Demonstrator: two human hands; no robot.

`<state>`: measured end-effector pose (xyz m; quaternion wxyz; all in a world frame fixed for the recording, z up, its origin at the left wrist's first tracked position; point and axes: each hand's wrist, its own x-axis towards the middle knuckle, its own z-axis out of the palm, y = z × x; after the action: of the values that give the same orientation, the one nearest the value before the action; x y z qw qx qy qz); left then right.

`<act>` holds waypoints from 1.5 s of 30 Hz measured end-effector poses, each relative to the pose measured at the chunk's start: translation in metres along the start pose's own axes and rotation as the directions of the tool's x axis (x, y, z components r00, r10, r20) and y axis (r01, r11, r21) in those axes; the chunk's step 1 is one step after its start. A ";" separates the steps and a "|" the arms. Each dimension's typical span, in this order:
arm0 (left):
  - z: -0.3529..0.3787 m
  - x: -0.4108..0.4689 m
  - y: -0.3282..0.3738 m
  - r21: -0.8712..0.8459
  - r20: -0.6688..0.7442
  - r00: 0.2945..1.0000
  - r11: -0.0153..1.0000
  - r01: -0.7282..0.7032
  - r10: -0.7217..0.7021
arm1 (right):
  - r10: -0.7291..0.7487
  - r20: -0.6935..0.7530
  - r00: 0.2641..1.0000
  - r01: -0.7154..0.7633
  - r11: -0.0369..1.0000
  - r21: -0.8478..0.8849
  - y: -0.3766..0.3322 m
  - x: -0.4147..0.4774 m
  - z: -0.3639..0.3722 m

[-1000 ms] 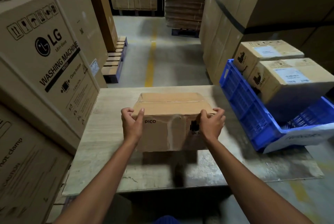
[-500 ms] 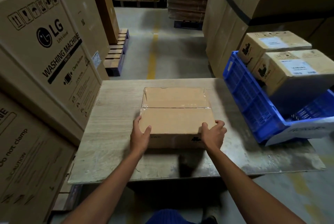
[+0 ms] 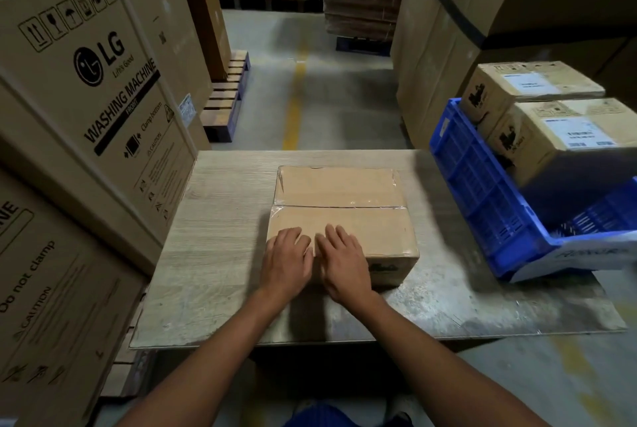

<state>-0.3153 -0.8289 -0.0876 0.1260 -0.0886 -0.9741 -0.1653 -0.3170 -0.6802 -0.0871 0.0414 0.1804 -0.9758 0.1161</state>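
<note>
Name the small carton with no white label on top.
The taped carton on the table, under the left hand and right hand; the rear carton and front carton in the blue crate each carry one.

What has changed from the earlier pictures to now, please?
The cardboard box, tipped up a second ago, now lies flat on the table. The left hand and right hand let go of its near corners and moved inward; they now rest side by side on its top. The blue crate stayed put.
</note>
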 end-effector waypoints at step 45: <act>0.014 0.117 0.052 -0.043 0.392 0.919 0.999 -0.020 0.035 | 0.188 0.264 0.946 -0.185 0.982 -0.037 0.091 0.077 -0.049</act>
<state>-0.4184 -0.7602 -0.0528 -0.0712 -0.1360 -0.9750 -0.1609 -0.4202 -0.6122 -0.0497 -0.1000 0.1010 -0.9859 0.0883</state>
